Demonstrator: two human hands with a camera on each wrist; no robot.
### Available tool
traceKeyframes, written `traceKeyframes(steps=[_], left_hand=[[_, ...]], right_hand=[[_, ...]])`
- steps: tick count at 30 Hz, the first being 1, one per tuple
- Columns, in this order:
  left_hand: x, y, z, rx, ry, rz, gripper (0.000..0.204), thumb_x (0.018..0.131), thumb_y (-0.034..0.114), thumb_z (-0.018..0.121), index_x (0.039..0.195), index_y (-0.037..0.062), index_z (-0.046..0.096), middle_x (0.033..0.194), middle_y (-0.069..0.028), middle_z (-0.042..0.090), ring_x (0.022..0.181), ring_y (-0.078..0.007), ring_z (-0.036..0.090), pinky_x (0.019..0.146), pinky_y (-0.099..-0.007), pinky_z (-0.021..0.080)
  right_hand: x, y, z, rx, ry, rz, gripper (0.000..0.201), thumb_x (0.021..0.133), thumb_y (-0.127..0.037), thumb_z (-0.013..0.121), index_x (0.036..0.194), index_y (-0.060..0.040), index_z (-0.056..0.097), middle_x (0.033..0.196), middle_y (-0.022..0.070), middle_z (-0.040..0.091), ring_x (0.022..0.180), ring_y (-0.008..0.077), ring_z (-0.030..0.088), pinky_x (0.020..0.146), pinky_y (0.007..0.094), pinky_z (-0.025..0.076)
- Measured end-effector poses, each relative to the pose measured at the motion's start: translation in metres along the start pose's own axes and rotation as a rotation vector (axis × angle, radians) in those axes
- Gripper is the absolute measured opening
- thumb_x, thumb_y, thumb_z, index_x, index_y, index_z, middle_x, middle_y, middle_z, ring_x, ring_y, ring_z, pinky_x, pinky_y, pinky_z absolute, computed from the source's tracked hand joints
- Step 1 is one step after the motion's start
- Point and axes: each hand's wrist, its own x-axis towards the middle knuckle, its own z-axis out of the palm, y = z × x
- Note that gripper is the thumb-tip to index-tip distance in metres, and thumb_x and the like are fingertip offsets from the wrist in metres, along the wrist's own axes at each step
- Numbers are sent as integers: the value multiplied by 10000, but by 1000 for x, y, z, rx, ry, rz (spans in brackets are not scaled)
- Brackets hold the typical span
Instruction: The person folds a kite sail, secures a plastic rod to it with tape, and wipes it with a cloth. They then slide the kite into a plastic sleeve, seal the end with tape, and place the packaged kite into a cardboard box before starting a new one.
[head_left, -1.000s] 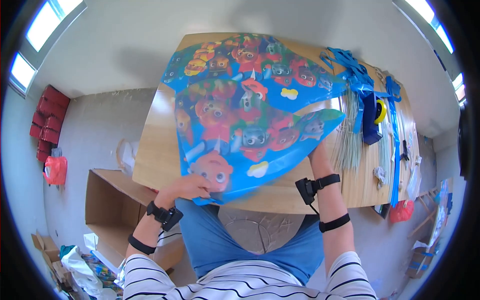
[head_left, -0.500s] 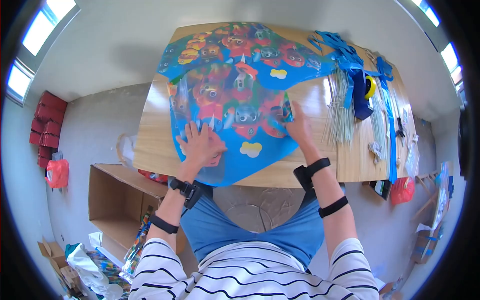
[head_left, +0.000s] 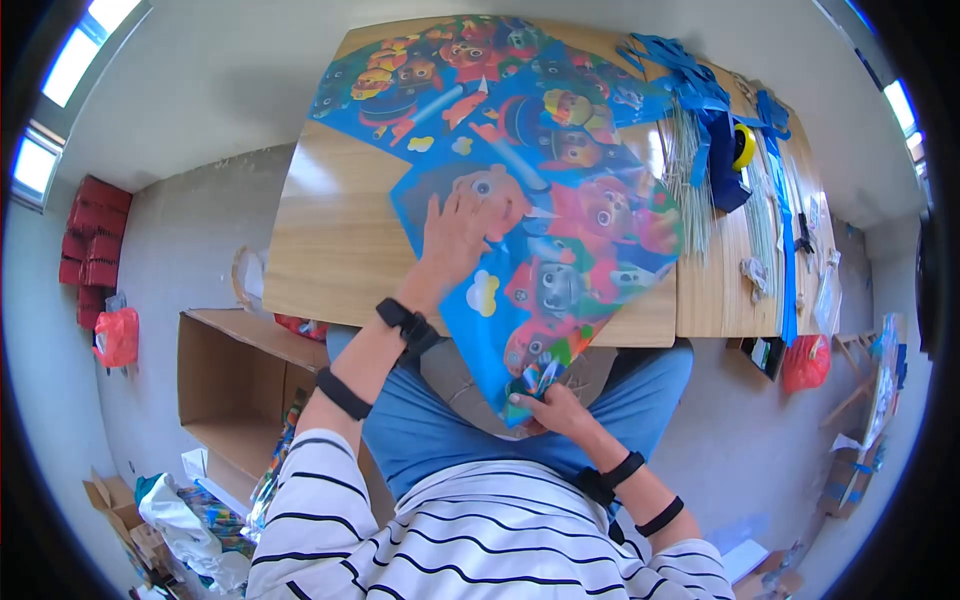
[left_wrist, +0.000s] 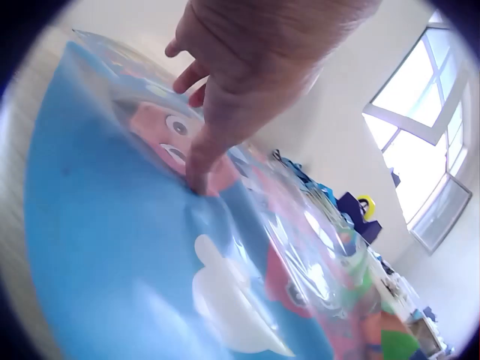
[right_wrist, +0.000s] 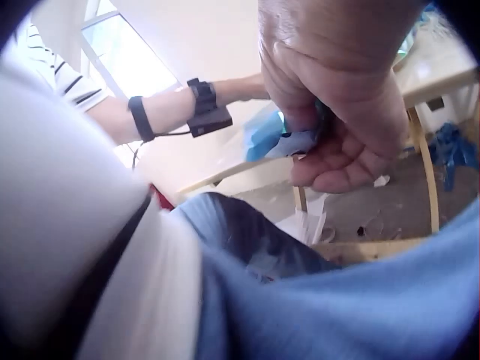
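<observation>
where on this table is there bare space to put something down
Bare wood shows on the table left of the kite that the left hand presses. The right side is crowded with sticks and blue ribbons.

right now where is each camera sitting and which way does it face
Head: worn high, facing down at the kite on the table; both arms and lap show.
Left wrist: low, facing along the left hand pressing the kite.
Right wrist: near the lap, facing the right hand pinching the kite's tip.
All three share the kite.
</observation>
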Motion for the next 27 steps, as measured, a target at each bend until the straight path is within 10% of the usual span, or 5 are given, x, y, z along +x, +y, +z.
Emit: traceKeyframes(steps=[4, 9, 13, 21, 27], left_hand=[[-48, 12, -8, -153, -67, -123, 928, 740, 488, 835, 1522, 149, 470, 1596, -155, 423, 1506, -383, 333, 1192, -691, 195], [-78, -55, -15, -176, -64, -152, 1032, 697, 454, 873, 1575, 146, 428, 1661, -138, 341, 1546, -424, 233, 1214, -666, 150], [-87, -65, -32, -99, -120, -170, 1066, 700, 531, 851, 1593, 169, 396, 1681, -120, 303, 1551, -447, 203, 1211, -689, 130], [-89, 18, -21, -141, -210, -60, 1211, 589, 621, 877, 1613, 225, 364, 1712, -126, 213, 1566, -458, 139, 1173, -764, 107], [-69, 12, -18, -145, -209, -57, 1235, 568, 639, 868, 1620, 250, 351, 1718, -124, 189, 1572, -450, 116, 1170, -764, 108]], right_hand=[[3, -14, -27, -128, -19, -58, 282, 956, -331, 718, 997, -61, 788, 635, 86, 673, 623, 126, 719, 532, 302, 553], [5, -23, -36, -514, -250, -65, 302, 906, -316, 667, 876, -26, 748, 707, 182, 708, 648, 338, 710, 716, 438, 576], [12, -29, -44, -610, 349, -522, 275, 882, -267, 662, 824, -3, 712, 765, 259, 674, 740, 460, 675, 674, 525, 547], [78, -86, -60, -1016, 686, -857, 838, 815, -478, 779, 1456, -23, 489, 1529, 194, 449, 1442, 384, 389, 1137, 564, 375], [108, -84, -72, -1041, 692, -767, 956, 766, -469, 828, 1527, -45, 435, 1595, 235, 355, 1495, 415, 315, 1142, 668, 321]])
